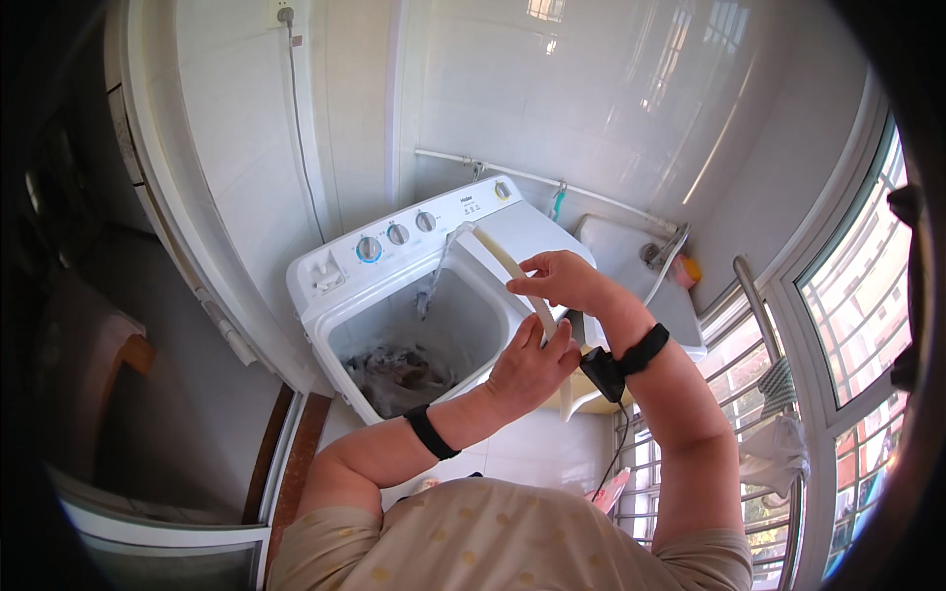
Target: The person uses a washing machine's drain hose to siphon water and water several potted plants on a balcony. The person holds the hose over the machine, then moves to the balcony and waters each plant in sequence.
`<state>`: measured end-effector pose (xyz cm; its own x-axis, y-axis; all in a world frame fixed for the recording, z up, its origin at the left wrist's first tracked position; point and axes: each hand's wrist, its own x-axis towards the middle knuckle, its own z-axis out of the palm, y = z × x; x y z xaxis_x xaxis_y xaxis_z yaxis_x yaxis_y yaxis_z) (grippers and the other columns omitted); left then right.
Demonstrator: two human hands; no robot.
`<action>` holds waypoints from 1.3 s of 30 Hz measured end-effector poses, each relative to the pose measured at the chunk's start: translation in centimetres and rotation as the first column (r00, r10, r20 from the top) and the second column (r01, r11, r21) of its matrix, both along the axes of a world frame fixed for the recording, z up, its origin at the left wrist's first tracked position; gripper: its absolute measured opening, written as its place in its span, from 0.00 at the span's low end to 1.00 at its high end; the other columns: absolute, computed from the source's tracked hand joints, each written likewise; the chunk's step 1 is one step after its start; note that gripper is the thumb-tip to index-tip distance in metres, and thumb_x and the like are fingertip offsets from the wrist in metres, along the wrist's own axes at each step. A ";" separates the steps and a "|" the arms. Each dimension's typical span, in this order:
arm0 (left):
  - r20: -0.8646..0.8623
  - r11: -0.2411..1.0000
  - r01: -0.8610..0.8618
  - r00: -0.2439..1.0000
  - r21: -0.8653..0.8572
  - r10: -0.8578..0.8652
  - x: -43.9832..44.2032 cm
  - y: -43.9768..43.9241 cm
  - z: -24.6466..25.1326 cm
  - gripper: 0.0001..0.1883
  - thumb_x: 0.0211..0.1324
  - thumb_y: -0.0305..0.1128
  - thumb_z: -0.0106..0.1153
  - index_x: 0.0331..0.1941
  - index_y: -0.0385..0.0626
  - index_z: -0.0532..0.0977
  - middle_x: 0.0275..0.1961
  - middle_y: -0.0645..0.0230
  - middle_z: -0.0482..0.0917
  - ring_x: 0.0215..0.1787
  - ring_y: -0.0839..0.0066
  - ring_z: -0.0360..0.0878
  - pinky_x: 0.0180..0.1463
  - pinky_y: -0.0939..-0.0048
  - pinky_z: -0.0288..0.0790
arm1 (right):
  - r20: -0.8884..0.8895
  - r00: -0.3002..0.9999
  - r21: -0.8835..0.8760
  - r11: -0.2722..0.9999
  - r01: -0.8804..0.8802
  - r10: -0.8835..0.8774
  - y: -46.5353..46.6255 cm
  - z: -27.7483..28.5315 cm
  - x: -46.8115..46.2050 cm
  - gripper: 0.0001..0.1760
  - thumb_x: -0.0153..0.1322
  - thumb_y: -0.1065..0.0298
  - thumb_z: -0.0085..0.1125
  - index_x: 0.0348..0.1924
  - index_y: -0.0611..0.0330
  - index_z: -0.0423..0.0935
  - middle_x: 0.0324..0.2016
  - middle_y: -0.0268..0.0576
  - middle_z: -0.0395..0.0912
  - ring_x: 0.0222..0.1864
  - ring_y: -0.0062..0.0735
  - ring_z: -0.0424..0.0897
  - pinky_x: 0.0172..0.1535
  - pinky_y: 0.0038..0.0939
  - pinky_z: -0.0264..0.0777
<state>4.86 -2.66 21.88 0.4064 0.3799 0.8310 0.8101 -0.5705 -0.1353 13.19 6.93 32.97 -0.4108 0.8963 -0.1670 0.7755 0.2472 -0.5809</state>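
Note:
A pale hose (497, 251) lies across the top of a white Haier twin-tub washing machine (458, 210). Water (437, 275) runs from its upper end into the open wash tub (473, 310). Wet laundry (403, 373) lies at the bottom of that tub in the water. My right hand (565, 279) has its thumb and fingers around the hose near the tub's right rim. Lower down, my left hand (528, 366) grips the same hose, its fingers partly hiding it. Below the hands, the hose hangs down beside the machine.
A white sink (610, 235) with a faucet hose (671, 262) and an orange-yellow item (687, 272) stands right of the machine. Barred windows (861, 273) and a metal rail (757, 306) line the right side. A sliding-door frame (284, 473) is at left. A cable hangs from my right wrist.

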 end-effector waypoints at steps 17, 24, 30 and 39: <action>-0.149 0.997 0.072 0.986 -0.032 -0.075 2.1 -1.2 -0.2 0.12 0.46 0.33 0.57 0.37 0.46 0.74 0.51 0.58 0.70 0.46 0.50 0.75 0.60 0.55 0.64 | -0.240 0.969 -0.016 0.998 0.062 -0.064 -3.8 0.2 4.3 0.22 0.65 0.61 0.64 0.49 0.62 0.73 0.26 0.38 0.78 0.26 0.23 0.77 0.29 0.24 0.73; -0.197 0.998 0.059 0.978 -0.034 -0.064 1.9 -0.4 0.4 0.12 0.46 0.32 0.57 0.37 0.45 0.74 0.51 0.59 0.71 0.46 0.51 0.75 0.60 0.56 0.63 | -0.293 0.955 0.041 0.997 0.063 -0.048 -3.6 0.7 4.6 0.23 0.66 0.61 0.63 0.50 0.62 0.70 0.27 0.40 0.78 0.25 0.25 0.77 0.28 0.26 0.74; -0.197 0.999 0.037 0.980 0.007 -0.035 1.6 -0.1 0.8 0.11 0.46 0.33 0.58 0.36 0.45 0.74 0.51 0.59 0.71 0.47 0.51 0.75 0.60 0.54 0.63 | -0.342 0.939 0.057 0.996 0.067 -0.044 -3.4 1.1 4.5 0.22 0.66 0.63 0.63 0.49 0.63 0.68 0.26 0.42 0.78 0.24 0.25 0.77 0.27 0.26 0.73; -0.253 0.998 -0.055 0.966 0.011 0.056 0.8 2.3 2.0 0.11 0.50 0.35 0.57 0.38 0.46 0.77 0.51 0.57 0.71 0.55 0.42 0.71 0.62 0.48 0.60 | -0.358 0.934 0.167 0.985 0.049 0.014 -1.8 3.2 3.5 0.21 0.67 0.63 0.62 0.48 0.63 0.68 0.23 0.40 0.79 0.20 0.24 0.76 0.24 0.25 0.71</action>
